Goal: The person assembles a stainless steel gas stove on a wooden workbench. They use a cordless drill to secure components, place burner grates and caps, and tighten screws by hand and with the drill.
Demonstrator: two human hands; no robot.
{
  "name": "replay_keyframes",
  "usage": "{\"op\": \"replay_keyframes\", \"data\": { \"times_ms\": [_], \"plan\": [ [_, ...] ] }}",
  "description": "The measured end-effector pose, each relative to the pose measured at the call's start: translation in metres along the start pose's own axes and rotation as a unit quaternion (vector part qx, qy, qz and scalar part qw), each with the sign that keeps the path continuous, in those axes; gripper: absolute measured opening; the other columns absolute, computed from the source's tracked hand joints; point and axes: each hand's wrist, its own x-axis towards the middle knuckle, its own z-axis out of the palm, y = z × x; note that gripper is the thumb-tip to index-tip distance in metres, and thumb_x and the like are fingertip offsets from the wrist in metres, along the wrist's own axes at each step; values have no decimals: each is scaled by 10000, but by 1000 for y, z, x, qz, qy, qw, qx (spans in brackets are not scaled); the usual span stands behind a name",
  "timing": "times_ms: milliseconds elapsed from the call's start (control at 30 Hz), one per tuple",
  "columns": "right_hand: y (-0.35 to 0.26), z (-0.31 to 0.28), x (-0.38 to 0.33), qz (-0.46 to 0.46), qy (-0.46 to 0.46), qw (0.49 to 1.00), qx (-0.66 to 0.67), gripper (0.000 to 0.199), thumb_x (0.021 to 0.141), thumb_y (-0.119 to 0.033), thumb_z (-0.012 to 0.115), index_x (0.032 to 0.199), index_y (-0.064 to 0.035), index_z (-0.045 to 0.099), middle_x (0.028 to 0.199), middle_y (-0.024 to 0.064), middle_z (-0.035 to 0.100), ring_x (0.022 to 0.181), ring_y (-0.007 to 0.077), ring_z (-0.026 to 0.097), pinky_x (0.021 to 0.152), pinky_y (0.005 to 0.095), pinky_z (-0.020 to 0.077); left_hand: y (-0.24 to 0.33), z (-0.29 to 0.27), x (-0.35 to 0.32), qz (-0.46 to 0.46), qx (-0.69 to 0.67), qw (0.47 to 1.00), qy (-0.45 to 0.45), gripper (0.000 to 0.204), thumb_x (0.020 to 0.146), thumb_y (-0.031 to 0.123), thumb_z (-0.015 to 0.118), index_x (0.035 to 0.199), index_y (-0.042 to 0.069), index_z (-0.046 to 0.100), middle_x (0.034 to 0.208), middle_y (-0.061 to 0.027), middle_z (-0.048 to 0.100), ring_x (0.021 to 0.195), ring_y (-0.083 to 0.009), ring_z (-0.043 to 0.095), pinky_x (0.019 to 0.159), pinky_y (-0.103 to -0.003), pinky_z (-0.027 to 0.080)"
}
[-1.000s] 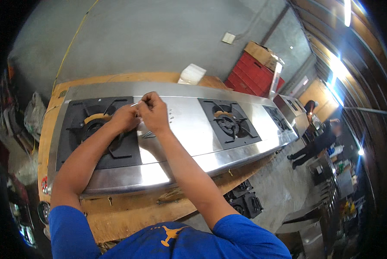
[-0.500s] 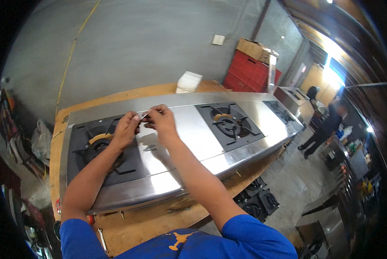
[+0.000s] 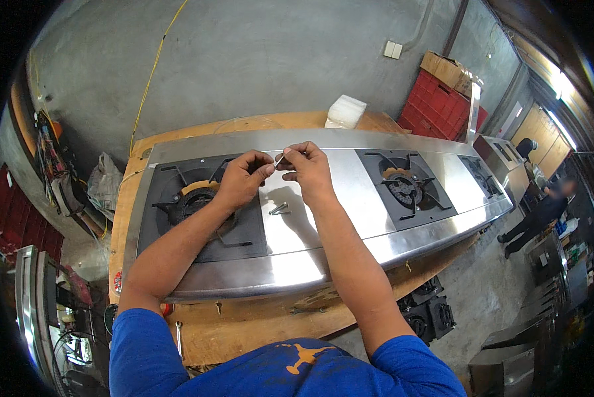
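Left hand (image 3: 244, 175) and right hand (image 3: 309, 171) nearly meet above the steel top (image 3: 353, 215), both thumb-and-finger pinched on a slim piece (image 3: 278, 161), pale and small. Fingers cover its ends, so exact type: can't tell. It's off the surface, between the fingertips.

Handling, my read: light, probably stiff, easy to drop or let spin. Take it by the ends, fingertip pinch only; a full grip would bury it. If it's bare metal, expect it slick. Doesn't look fragile, but too small to be sure.

Clock from the hands, 12 = away from the wearer:
- 6: small metal fasteners (image 3: 278, 209) on the steel, apart from both hands; look like screws, count unclear.
- 8: near burner (image 3: 194, 196), partly behind the left forearm.
- 3: middle burner (image 3: 404, 188), end burner (image 3: 480, 175) past it.
- 2: white block (image 3: 346, 111), foam-looking, behind the cooktop; red crate (image 3: 436, 106) farther out, cardboard box (image 3: 450, 71) on top.
- 7: wrench (image 3: 179, 341) on the wooden bench (image 3: 244, 334).
- Between 4 and 5: black burner units (image 3: 429, 314) on the floor.
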Motion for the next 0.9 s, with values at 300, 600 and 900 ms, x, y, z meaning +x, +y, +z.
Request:
{"op": "replay_keyframes", "data": {
  "times_ms": [300, 600, 900],
  "plan": [
    [15, 12, -2, -162, 19, 979, -123, 131, 942, -107, 639, 951, -6, 557, 890, 90, 681, 829, 151, 666, 672, 282, 540, -3, 5, 2, -59, -214, 975, 27, 346, 912, 37, 665, 1218, 21, 503, 939, -92, 672, 863, -153, 670, 758, -301, 575],
    [13, 11, -4, -243, 4, 932, -268, 157, 881, -137, 648, 910, 4, 588, 840, 198, 682, 796, 353, 668, 707, 418, 528, -9, -9, 9, -49, -97, 994, -12, 405, 891, -9, 644, 1278, 30, 532, 1089, -80, 661, 985, -162, 644, 825, -317, 555],
    [-4, 4, -18, -157, -45, 879, -447, 275, 839, -219, 673, 1048, -40, 667, 949, 208, 692, 931, 402, 651, 810, 473, 521, -4, 2, 2, -37, 20, 999, -5, 523, 829, -74, 604, 1332, 50, 527, 969, -70, 682, 900, -170, 667, 810, -311, 565]
  ]
}}
